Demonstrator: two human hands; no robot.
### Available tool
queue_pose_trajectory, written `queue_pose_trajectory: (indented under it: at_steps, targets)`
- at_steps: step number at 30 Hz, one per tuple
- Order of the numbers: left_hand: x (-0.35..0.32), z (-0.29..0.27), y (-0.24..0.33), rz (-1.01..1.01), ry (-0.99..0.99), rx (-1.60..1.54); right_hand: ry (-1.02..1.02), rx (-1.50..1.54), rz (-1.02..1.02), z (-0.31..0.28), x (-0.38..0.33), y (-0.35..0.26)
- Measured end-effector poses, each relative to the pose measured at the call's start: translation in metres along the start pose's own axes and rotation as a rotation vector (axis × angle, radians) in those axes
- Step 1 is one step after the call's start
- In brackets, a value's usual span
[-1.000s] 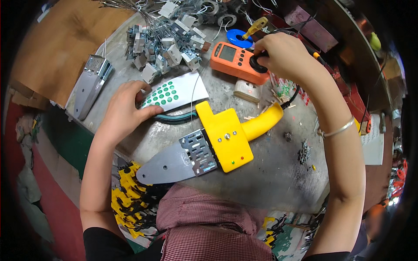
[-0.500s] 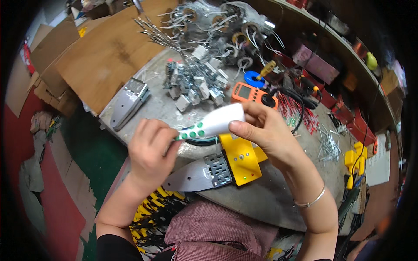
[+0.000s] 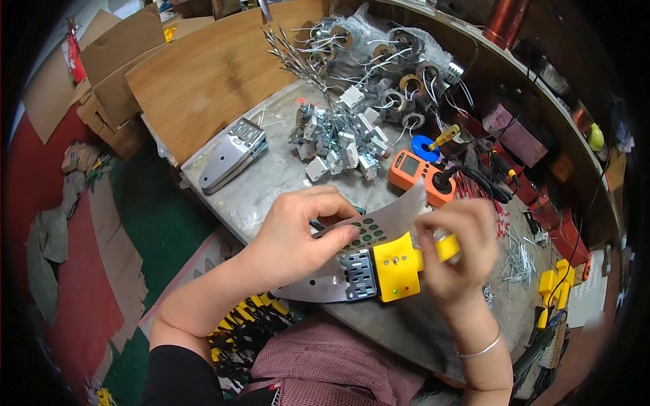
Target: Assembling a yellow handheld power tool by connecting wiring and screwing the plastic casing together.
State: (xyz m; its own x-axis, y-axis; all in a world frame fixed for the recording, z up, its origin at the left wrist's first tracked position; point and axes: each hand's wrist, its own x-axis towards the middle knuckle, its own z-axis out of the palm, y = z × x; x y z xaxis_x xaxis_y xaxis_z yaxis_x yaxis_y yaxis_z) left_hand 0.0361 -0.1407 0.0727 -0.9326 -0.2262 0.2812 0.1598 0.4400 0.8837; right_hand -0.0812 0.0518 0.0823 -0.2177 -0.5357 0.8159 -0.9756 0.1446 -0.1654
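My left hand (image 3: 301,223) pinches a whitish sheet with rows of green round stickers (image 3: 399,212), thumb in front and fingers behind. The sheet is curled and stands over the tool below it. That tool has a grey pointed plate (image 3: 315,287), a perforated metal bracket (image 3: 361,274) and a yellow housing (image 3: 399,271) with screws and small red and green dots. My right hand (image 3: 460,250) is smeared by motion at the yellow end, beside the sheet's right edge. Whether its fingers grip anything cannot be made out.
A second grey pointed plate (image 3: 233,155) lies at the table's left. Behind are a heap of white-and-metal parts (image 3: 338,139), an orange meter (image 3: 409,169) with a black plug, and a blue spool (image 3: 425,147). Loose screws (image 3: 520,260) and yellow housings (image 3: 556,287) are at the right.
My left hand has moved right along with the sticker sheet. The right hand has let go of the sheet's white end and moved down to the right. The view has shifted too.
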Motion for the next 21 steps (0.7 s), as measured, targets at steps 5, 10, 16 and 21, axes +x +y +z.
queue_pose_trajectory:
  at_steps: [5,10,16,21]
  targets:
    - [0.002,0.011,0.004,0.212,0.051,0.208,-0.112,0.152,0.081,0.022,-0.001,-0.014]
    - [0.005,0.016,0.003,0.345,0.017,0.413,-0.140,0.177,0.094,0.025,-0.009,-0.011]
    - [0.015,0.017,0.000,0.380,-0.051,0.480,-0.083,0.301,0.353,0.023,-0.022,-0.004]
    - [0.056,-0.028,-0.057,0.040,-0.007,0.435,-0.200,0.370,0.833,-0.024,-0.049,0.009]
